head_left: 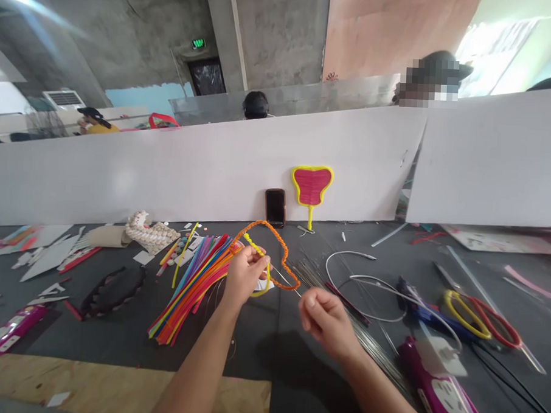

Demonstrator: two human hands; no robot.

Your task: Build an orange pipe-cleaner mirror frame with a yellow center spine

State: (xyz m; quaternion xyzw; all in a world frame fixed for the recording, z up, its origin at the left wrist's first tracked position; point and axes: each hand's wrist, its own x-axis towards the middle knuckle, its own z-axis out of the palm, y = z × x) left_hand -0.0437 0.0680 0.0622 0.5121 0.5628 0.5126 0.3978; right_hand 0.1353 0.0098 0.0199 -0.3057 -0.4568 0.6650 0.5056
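Observation:
My left hand [247,272] is closed in a pinch on a yellow pipe cleaner [268,279], part of it twisted into a coil above the fingers. An orange twisted pipe-cleaner loop [285,252] arches from behind this hand out to the right. From the left fingers a thin wire [284,277] slants down to my right hand [327,321], whose thumb and fingers are closed around its end. Left of my left hand lies a bundle of colourful pipe cleaners [184,300]. Thin metal wires [370,347] are spread under and beside my right forearm.
A phone [275,208] and a yellow-edged red fan shape [311,187] lean on the white partition [204,173]. Scissors [467,312], a purple power strip [445,384] and a white cable [368,280] are at right. A dark braided band [112,290] lies left. People are beyond the partition.

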